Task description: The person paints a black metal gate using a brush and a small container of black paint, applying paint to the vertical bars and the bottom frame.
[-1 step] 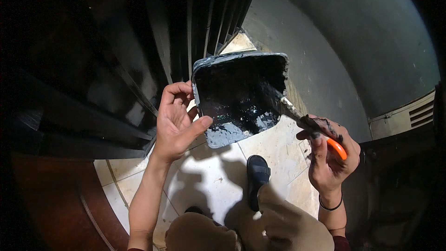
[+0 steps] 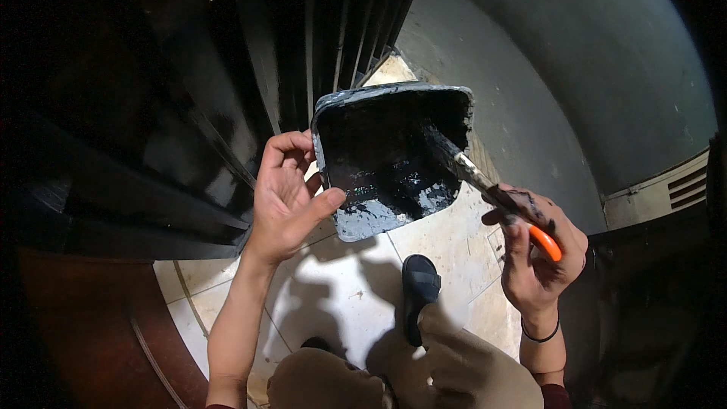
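My left hand [image 2: 286, 197] grips the left side of a square paint tub [image 2: 371, 221], thumb over its near left corner and fingers behind the wall. The tub is tilted with its mouth toward me, coated inside with wet black paint and crusted with grey dried paint along the rim. My right hand [image 2: 541, 254] is closed around a paintbrush [image 2: 478, 176] with an orange handle end. The brush's dark bristles reach into the tub near its right wall; their tips blend into the black interior. Dark paint smears the handle and my right fingers.
Glossy black vertical bars or panels [image 2: 250, 45] rise close on the left. A curved grey wall [image 2: 530, 98] stands at the right, with a pale slatted vent [image 2: 685, 182] low on it. Below are stained white floor tiles [image 2: 341, 273], my sandal [image 2: 421, 288] and reddish-brown wood [image 2: 98, 333].
The paintbrush and my right hand have shifted very slightly, the orange handle end a little to the left. The tub and my left hand are almost unmoved.
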Available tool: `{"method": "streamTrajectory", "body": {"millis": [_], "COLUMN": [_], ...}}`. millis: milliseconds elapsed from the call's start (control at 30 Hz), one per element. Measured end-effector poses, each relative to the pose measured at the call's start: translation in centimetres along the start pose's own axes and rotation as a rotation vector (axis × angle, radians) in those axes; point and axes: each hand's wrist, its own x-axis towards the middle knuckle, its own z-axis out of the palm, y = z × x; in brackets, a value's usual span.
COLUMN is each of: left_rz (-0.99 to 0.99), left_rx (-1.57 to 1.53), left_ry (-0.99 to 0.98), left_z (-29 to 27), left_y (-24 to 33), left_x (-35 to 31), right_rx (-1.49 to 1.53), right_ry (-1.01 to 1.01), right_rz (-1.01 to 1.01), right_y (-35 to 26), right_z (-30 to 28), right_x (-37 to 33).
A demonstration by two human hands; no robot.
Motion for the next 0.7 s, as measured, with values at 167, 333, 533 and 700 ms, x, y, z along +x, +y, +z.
{"method": "streamTrajectory", "body": {"millis": [167,333,533,700], "left_rz": [-0.059,-0.227,-0.276,-0.260], "left_rx": [-0.012,0.005,0.114,0.202], "left_ry": [-0.024,-0.039,-0.081,-0.141], "left_z": [0.0,0.9,1.4,1.6], "left_y": [0.6,1.2,1.2,0.6], "left_x": [1.4,3.6,4.1,5.0], "right_rx": [-0.009,-0.137,-0.125,-0.133], "right_ry": [-0.047,-0.098,-0.171,-0.338], "right_rz": [0.020,-0.185,-0.350,-0.451], "right_y": [2.0,3.7,5.3,5.5], "right_z": [0.2,1.9,2.5,2.8], "right_x": [0.4,3.3,2.3,3.2]}}
